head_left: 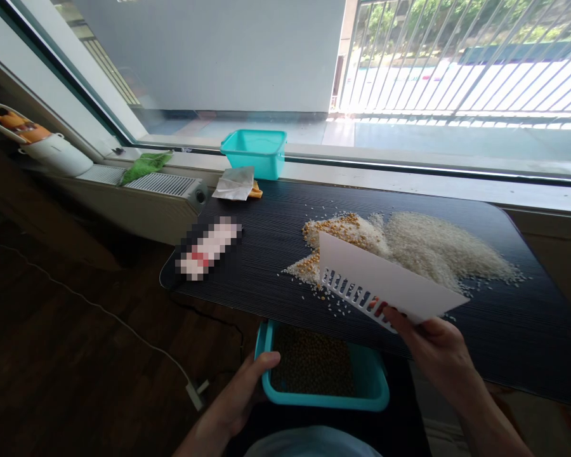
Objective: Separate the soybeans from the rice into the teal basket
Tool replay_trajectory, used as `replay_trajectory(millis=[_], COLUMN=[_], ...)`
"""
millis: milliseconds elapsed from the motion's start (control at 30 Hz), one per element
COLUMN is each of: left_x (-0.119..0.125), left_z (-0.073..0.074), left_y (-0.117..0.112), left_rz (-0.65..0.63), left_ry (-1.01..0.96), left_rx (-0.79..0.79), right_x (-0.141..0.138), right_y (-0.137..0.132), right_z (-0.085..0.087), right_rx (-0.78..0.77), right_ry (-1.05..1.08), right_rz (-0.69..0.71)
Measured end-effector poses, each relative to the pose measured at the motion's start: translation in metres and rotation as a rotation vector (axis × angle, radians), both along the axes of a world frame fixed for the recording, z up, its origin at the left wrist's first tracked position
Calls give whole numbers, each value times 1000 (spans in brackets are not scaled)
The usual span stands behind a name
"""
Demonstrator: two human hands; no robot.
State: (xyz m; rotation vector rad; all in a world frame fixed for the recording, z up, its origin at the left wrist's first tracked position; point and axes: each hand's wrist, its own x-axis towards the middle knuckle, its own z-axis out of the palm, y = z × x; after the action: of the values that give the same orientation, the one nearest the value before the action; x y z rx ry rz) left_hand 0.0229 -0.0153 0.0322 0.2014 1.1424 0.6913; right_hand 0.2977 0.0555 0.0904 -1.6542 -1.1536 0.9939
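In my right hand (433, 346) is a white card (385, 270) with a row of slots along its lower edge, tilted over the table. Beyond the card spreads a pile of white rice (428, 247). Yellow-orange kernels (345, 231) are mixed into the rice at its left end, and loose grains lie around them. My left hand (247, 387) grips the left rim of a teal plastic tub (333, 401), thumb over the edge. Brownish kernels (314, 358) cover the tub's bottom. The tub sits below the table's front edge, close to my body.
On the dark table (266, 254) lie a pixelated pale object (212, 247) and a grey-white packet (235, 184). A second teal tub (254, 155) stands by the window. Left are a radiator (166, 184), a green cloth (147, 166) and a floor cable (124, 327).
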Motion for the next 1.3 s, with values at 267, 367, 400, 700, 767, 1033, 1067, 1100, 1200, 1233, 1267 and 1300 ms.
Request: replay_trajectory(millis=[267,367,400,700,767,1033,1067,1100,1200,1233,1267,1300], left_x=[2,3,3,2,2,1,1,2,1,1,1,0], left_z=[5,8,8,6,6,7,7,8,7,7,6,5], left_y=[2,3,3,2,2,1,1,1,1,1,1,0], left_rz=[14,10,10,2,2,13,13,12,12,14,16,19], left_ry=[16,14,15,21,15,4,6,6,2,4,7,12], left_rx=[-16,-12,-17,-14,-14,0,0,-2,-12,-14,-16,-18], right_x=[17,15,13,8,13,23,21,18,6,2,-2,-5], right_y=[-7,-12,-14,-20,-16,-16,-16,-17,-18,-19,-20,-21], right_z=[-7,-2,1,5,-1,-5,-4,-1,6,9,11,13], right_rx=[4,7,8,-9,12,26,23,20,20,21,19,14], right_ry=[-36,-45,-40,-49,-69,-79,-83,-86,-66,-52,-38,-25], right_rz=[127,91,71,-34,-1,169,155,139,122,138,162,187])
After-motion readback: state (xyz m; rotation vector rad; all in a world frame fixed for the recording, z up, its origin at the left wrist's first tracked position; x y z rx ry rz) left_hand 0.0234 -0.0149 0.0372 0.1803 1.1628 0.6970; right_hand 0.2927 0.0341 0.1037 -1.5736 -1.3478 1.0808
